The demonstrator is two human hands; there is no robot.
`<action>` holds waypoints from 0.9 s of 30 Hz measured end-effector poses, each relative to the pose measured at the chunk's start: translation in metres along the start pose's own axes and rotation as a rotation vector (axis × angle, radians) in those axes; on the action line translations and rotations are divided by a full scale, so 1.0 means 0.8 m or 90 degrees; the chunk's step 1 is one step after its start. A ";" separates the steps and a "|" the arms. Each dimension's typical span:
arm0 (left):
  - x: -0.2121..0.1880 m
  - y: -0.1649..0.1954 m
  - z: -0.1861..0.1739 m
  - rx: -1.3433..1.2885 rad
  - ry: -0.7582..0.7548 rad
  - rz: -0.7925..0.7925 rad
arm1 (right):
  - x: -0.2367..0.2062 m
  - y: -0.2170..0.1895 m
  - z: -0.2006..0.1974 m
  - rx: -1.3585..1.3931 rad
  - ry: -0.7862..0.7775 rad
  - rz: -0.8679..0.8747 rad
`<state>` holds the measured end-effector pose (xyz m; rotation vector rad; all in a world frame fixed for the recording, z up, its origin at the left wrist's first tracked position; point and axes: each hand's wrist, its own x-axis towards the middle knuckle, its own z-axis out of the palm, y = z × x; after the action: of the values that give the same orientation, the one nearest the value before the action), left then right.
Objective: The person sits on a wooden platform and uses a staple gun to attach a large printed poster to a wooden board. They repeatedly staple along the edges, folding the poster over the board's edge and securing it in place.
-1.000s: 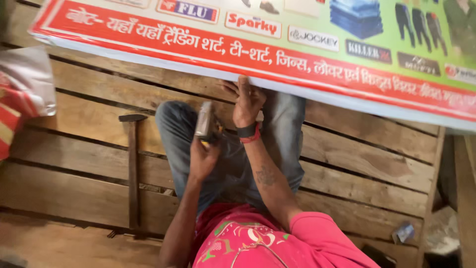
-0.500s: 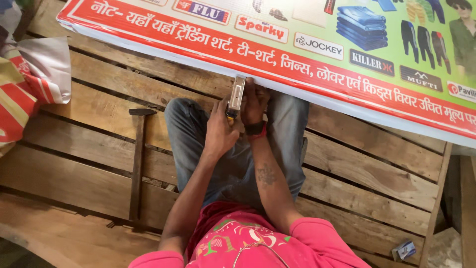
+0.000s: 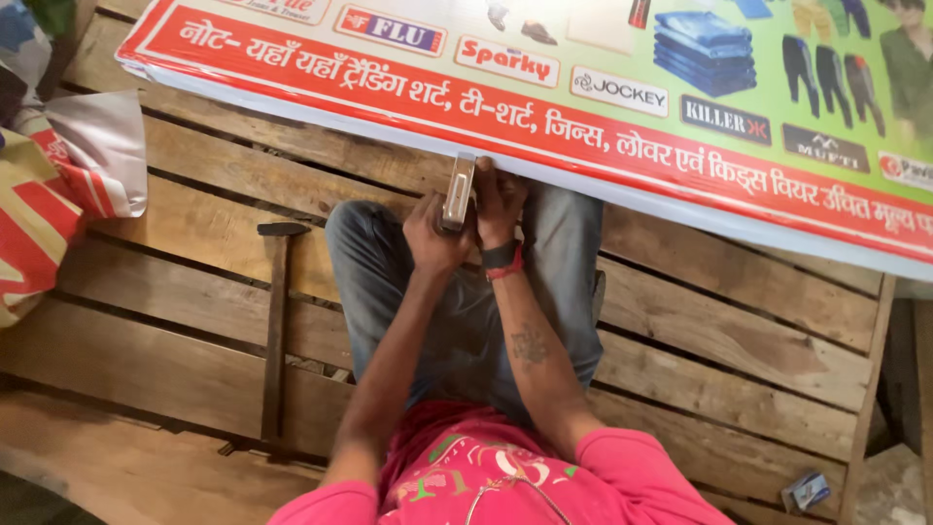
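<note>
**Hands at the banner's lower edge**

Left hand (image 3: 434, 231) closed around a small metal tool (image 3: 458, 191), fingers wrapped tight, tool upright with its top end touching the white lower edge of the printed banner (image 3: 622, 146). Right hand (image 3: 498, 199) just beside it, fingers curled against that same edge (black and red bands at the wrist), how firmly gripping, cannot tell. Banner stretched across above both hands, over the knees. Hammer (image 3: 274, 321) lying on the wooden planks (image 3: 739, 340), well apart to the left, untouched.

A long red, white and green banner sign (image 3: 544, 107) lies across wooden planks (image 3: 194, 331).
</note>
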<state>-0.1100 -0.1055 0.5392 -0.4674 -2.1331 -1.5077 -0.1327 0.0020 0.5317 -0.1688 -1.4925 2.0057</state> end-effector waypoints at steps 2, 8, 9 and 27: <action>-0.020 -0.015 -0.015 -0.015 -0.052 0.039 | 0.001 -0.001 0.004 0.069 0.026 0.052; -0.087 -0.070 -0.044 -0.335 -0.151 -0.707 | -0.008 -0.030 0.004 0.222 0.078 0.120; -0.093 -0.076 -0.046 -0.384 -0.142 -0.676 | -0.012 -0.040 -0.002 0.238 0.105 0.120; -0.106 -0.071 -0.044 -0.376 -0.179 -0.598 | 0.021 -0.045 0.070 0.315 -0.178 0.329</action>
<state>-0.0639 -0.1580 0.4566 0.2243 -2.1947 -2.7576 -0.1567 -0.0290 0.5878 -0.0704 -1.1275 2.8528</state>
